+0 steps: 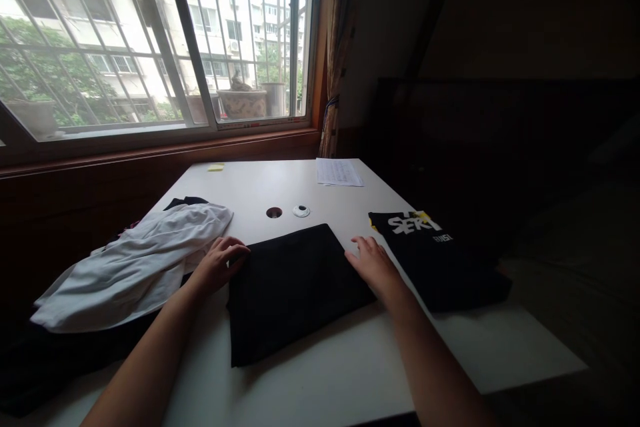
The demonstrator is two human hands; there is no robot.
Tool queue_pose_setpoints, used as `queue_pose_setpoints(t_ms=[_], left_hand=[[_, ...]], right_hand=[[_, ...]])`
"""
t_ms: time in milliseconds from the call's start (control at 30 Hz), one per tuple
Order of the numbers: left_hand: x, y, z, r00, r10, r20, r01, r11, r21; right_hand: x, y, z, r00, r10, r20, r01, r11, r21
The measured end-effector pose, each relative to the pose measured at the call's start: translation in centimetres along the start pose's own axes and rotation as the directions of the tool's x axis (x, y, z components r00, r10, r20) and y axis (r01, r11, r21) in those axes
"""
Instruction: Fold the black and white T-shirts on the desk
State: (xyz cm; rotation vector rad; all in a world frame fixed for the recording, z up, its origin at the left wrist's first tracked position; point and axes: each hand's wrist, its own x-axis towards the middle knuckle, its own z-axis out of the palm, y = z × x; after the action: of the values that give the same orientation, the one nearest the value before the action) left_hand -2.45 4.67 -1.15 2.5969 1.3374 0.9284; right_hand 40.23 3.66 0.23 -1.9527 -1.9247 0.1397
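A black garment, folded into a rough rectangle, lies flat in front of me. Its exact kind is not visible. My left hand is at its upper left corner, fingers stretched toward the cloth and apparently touching its edge. At the opposite side, my right hand hovers by or rests on the right edge, fingers apart and holding nothing. Left of me is a heap of clothes with a white garment on top and dark cloth under it. To the right lies a folded dark shirt with white lettering and yellow trim.
The white table has a round cable hole with a white cover beside it. Printed papers and a yellow note lie at the far edge. Beyond are a barred window and a curtain.
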Motion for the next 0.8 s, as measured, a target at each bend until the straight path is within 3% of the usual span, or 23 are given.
queue_pose_setpoints(t_ms=[200,333,533,800], left_hand=[[-0.2,-0.4,0.3,1.000,-0.001,-0.009,0.001,1.000,-0.018],[-0.3,-0.8,0.4,1.000,-0.010,-0.015,0.010,1.000,-0.014],[-0.3,-1.2,0.5,0.998,-0.064,-0.017,0.063,0.997,-0.035],[-0.6,-1.8,0.4,0.980,-0.179,-0.084,0.179,0.984,-0.013]], right_hand=[[0.1,-0.4,-1.0,0.973,0.089,0.213,-0.119,0.984,0.131],[0.1,-0.4,-1.4,0.957,0.052,0.287,-0.127,0.960,0.251],[-0.2,-0.7,-1.5,0.955,-0.023,0.295,-0.075,0.945,0.318],[0.1,-0.2,-0.7,0.981,-0.004,0.196,-0.035,0.980,0.196]])
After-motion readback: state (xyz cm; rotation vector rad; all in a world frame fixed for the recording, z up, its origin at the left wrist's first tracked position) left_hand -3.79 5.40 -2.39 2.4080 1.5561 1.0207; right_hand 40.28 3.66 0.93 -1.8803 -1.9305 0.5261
